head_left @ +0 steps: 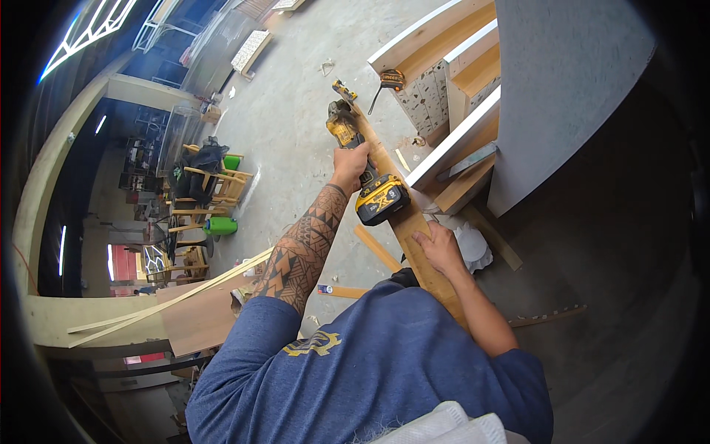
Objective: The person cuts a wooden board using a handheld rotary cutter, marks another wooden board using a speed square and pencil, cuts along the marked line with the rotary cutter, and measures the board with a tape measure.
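Note:
My left hand [350,161] grips the body of a yellow and black cordless power tool [361,166], its head resting near the far end of a long wooden plank [414,237]. The tool's battery pack [381,200] hangs just below that hand. My right hand [441,248] lies flat on the plank closer to me, fingers spread, pressing it down. The plank runs from my body out toward the concrete floor, slightly tilted left. Whether the tool's head touches the wood is hard to tell.
Wooden shelving or crate panels [458,81] stand at the right, next to a grey board [562,89]. A tape measure [390,78] sits on the floor beyond. Thin wood strips [170,300] lie at the left. Wooden chairs [211,185] and a green container [220,226] stand further left.

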The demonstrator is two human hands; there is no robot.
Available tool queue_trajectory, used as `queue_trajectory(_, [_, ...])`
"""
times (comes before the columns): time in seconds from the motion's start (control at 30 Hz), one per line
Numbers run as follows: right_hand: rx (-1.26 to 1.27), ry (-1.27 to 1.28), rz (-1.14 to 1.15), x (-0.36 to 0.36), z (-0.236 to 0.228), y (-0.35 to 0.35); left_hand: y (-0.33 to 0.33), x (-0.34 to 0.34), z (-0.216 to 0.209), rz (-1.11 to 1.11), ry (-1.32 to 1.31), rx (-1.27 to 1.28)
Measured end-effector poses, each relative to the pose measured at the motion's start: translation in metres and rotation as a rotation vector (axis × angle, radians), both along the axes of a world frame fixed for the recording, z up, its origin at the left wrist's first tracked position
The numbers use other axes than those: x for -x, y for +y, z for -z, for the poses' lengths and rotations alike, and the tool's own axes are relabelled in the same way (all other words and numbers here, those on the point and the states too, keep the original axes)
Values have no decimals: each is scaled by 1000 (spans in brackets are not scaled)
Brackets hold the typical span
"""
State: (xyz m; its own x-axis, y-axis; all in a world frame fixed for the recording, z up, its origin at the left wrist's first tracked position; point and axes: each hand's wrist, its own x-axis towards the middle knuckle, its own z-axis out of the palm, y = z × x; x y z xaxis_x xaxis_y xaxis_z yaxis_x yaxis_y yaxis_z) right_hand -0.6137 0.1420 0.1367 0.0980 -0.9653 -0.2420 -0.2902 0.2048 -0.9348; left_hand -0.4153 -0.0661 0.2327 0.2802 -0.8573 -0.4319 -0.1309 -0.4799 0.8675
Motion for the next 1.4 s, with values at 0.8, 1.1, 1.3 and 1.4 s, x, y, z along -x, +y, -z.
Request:
queue_trajectory(0.8, [2,2,-14,-8,12,-8,-1,-6,6,45,31,-13])
queue_trajectory(1.1, [18,-7,-20,-8,8,-11,5,-3,2,35,2,-15])
queue_trajectory(1.3, [8,14,-8,-11,8,-14,4,-4,4,36,2,-34])
queue_trajectory(1.4, [24,18,1,-10,9,-14,6,-1,3,47,-2,-38])
